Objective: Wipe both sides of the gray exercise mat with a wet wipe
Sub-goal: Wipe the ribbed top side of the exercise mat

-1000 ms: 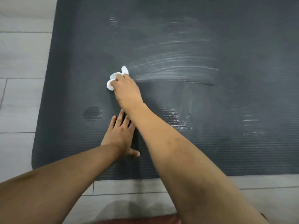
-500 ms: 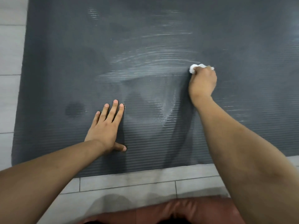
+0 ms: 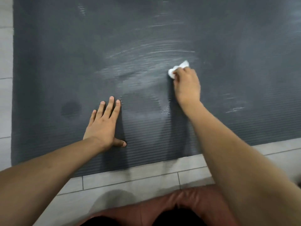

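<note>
right hand (image 3: 187, 86) clenched on white wipe (image 3: 178, 70), pressing gray mat (image 3: 65, 54); left hand (image 3: 104, 123) flat, fingers straight.

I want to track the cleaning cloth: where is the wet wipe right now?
In the head view the wet wipe is right of centre on the gray mat, bunched under the right hand, at the right end of the pale wet streaks.

One view only, from a camera on the person's head, looking forward and steeply down over both outstretched forearms. It sits close above the gray exercise mat (image 3: 162, 38), which fills most of the picture past the top and right edges. Tiled floor (image 3: 130, 181) shows along the left and near edges.
</note>
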The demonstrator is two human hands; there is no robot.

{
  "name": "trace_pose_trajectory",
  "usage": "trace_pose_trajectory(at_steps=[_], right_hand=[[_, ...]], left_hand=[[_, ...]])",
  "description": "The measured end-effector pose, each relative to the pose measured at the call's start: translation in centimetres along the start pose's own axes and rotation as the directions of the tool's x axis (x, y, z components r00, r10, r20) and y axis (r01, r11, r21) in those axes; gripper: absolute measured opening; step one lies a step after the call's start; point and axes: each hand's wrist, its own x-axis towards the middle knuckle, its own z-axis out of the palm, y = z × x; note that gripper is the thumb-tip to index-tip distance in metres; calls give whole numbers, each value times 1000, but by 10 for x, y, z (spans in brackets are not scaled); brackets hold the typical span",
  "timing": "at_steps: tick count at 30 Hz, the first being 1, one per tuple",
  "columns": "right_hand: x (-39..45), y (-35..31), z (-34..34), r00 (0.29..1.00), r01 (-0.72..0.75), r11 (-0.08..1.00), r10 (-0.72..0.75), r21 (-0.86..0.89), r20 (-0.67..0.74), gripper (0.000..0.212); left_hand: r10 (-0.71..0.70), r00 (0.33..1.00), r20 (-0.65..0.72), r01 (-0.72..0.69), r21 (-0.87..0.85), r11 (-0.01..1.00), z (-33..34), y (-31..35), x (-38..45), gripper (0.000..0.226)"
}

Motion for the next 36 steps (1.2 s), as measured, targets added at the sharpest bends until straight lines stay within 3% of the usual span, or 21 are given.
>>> trace_pose_trajectory(at_steps=[3, 5, 8, 11, 13, 15, 17, 19, 21, 23, 24, 28, 31, 33, 36], right_hand=[[10, 58, -22, 966, -251, 968, 252, 24, -51, 27], [3, 31, -15, 959, -275, 959, 278, 61, -47, 23], [-43, -72, 12, 999, -40, 976, 39, 216, 7, 16], [-97, -165, 27, 970, 174, 914, -223, 366, 97, 15], [-106, -175, 25, 948, 258, 900, -307, 352, 89, 9], [-95, -142, 20, 945, 309, 918, -326, 250, 27, 12], [-76, -87, 4, 974, 213, 969, -220, 125, 47, 12], [-57, -19, -22, 995, -22, 1000, 23, -12, 96, 17], [-44, 40, -50, 963, -258, 964, 262, -61, 65, 24], [-38, 51, -60, 916, -397, 915, 400, -65, 30, 27], [-40, 35, -55, 916, -397, 916, 399, -56, 33, 25], [-90, -88, 0, 981, -33, 996, 16, 82, 194, 26], [-148, -161, 18, 895, 219, 952, -283, 213, 345, 27], [-150, -158, 10, 903, 242, 941, -308, 237, 298, 23], [-125, -98, -5, 981, 138, 983, -153, 124, 120, 18]], left_hand=[[7, 1000, -2, -7, 18, 1000, 2, -2, 1, 155], [22, 1000, -5, -22, 36, 999, 2, -1, 2, 155], [15, 999, -41, -14, 20, 1000, 2, -4, -6, 151], [-4, 987, -159, 7, 19, 1000, 21, -8, -32, 130], [-7, 975, -222, 6, -3, 1000, 41, -7, -53, 106], [-12, 979, -204, 9, -16, 1000, 53, -5, -65, 98], [12, 990, -142, -14, -8, 1000, 54, -5, -66, 105], [14, 996, -92, -12, 27, 1000, 53, -7, -63, 109], [-10, 998, -66, 13, 44, 999, 56, -6, -59, 109], [-50, 996, -70, 52, 30, 998, 60, -1, -58, 108], [-64, 995, -82, 66, 22, 998, 61, 1, -58, 108], [-78, 993, -83, 80, 21, 997, 61, -2, -55, 109], [-62, 996, -57, 63, 15, 998, 63, -7, -53, 110], [-85, 995, -50, 84, -9, 996, 63, -6, -55, 110], [-104, 992, -74, 104, -1, 995, 61, 0, -57, 111]])
